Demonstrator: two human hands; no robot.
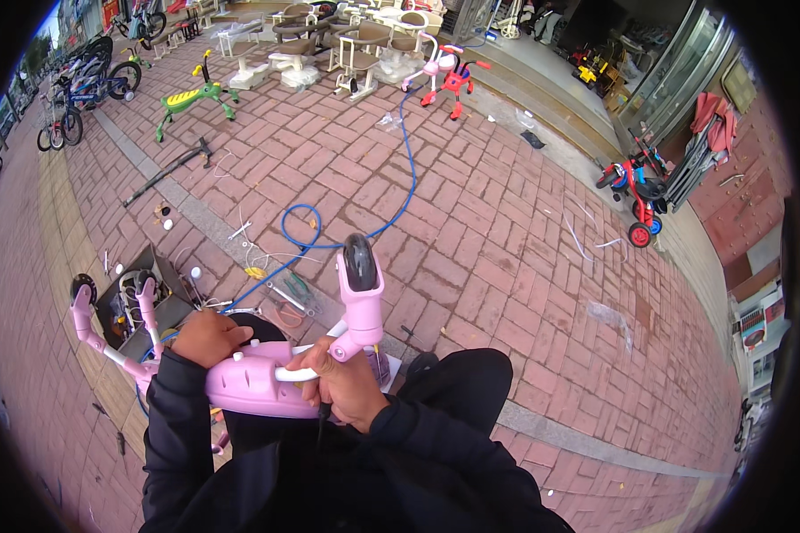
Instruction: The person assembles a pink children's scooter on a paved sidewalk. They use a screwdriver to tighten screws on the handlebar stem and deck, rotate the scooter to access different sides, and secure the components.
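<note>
A pink ride-on toy (253,386) lies upside down or tilted across my lap, its white tubular legs ending in pink wheel forks. One fork holds a dark wheel (360,262) that points away from me. My left hand (212,338) is closed on the far left side of the pink body, its fingertips partly hidden. My right hand (348,389) wraps around a white tube (298,374) beside the body. Under that hand a small black piece and a thin dark cord show; I cannot make out what they belong to.
Beyond my left hand stands an open grey toolbox (164,271), with pliers (300,286) and wrenches nearby. A blue hose (409,178) snakes over the brick paving. Farther off are a green ride-on toy (196,96), a red one (456,84), chairs (362,58) and a red tricycle (636,191).
</note>
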